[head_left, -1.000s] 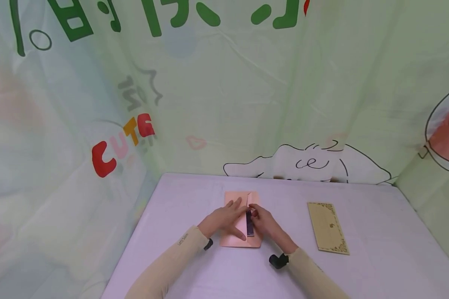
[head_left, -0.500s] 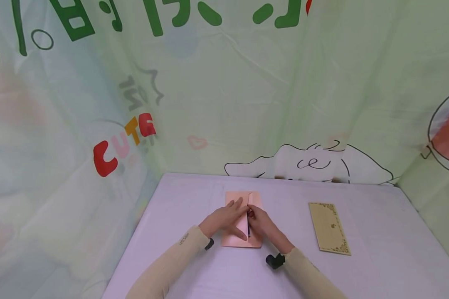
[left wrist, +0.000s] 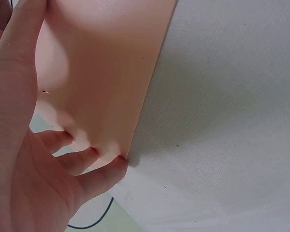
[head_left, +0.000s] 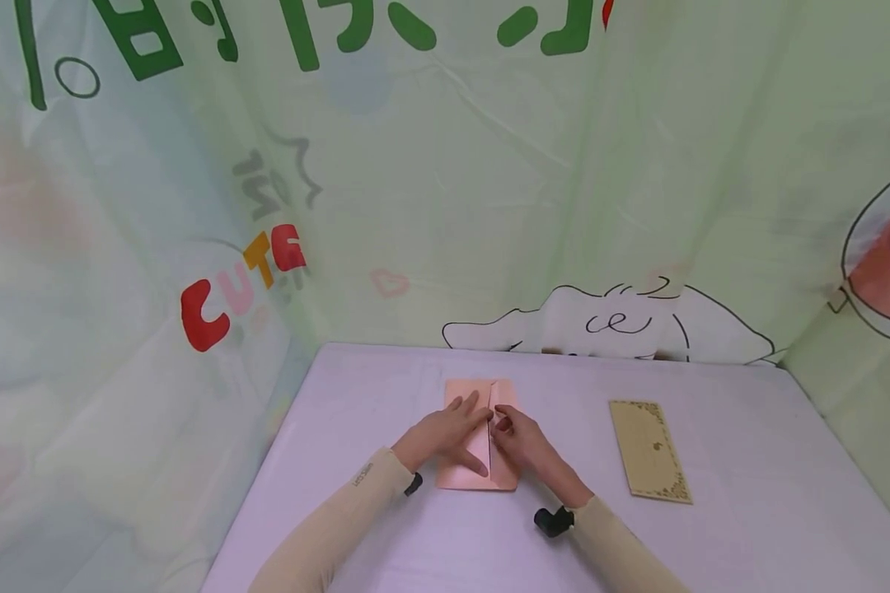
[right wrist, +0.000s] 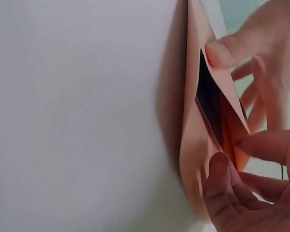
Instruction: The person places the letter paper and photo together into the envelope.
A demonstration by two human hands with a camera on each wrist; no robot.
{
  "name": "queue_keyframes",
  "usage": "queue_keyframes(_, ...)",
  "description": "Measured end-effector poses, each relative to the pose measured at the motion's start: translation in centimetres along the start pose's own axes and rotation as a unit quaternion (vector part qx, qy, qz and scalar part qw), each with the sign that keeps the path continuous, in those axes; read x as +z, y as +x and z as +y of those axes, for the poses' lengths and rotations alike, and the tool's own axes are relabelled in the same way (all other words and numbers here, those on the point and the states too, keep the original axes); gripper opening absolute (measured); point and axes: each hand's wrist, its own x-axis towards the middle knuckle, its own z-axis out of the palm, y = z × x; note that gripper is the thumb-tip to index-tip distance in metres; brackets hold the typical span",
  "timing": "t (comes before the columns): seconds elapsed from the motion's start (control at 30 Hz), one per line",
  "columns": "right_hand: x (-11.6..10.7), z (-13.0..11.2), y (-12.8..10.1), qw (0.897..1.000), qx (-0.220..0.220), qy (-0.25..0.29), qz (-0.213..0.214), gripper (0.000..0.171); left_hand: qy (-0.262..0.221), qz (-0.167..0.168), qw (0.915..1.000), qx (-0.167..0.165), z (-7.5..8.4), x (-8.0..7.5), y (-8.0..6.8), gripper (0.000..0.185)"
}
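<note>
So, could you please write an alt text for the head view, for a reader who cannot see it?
A person's left hand rests spread on a pink envelope while the right hand touches the lengthwise slit, on a lilac table. To the right lies a tan panel with dark ornament; a printed curtain hangs behind.

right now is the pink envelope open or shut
Open: in the right wrist view, the pink envelope gapes along its slit, and a dark item shows inside.
</note>
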Motion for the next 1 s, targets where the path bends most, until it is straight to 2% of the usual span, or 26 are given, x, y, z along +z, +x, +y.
queue_keyframes(0.27,-2.7,1.8,-2.4,1.0,0.013,-0.003,0.025,0.05,-0.006,0.0,1.0,-0.002,0.0,-0.1,0.2,0.106)
queue_keyframes(0.53,-7.2,4.7,-4.4,0.994,0.024,-0.091,0.062,0.061,-0.009,0.0,0.9999,0.005,-0.1,-0.2,0.2,0.105)
queue_keyframes(0.73,-10.2,7.8,-5.9,0.984,0.069,-0.127,0.1,0.07,-0.01,-0.005,0.9999,0.002,0.1,-0.3,0.1,0.105)
queue_keyframes(1.0,-12.3,10.8,-7.3,0.977,0.121,-0.144,0.105,0.075,0.003,-0.003,1.0,0.005,0.1,0.0,0.2,0.104)
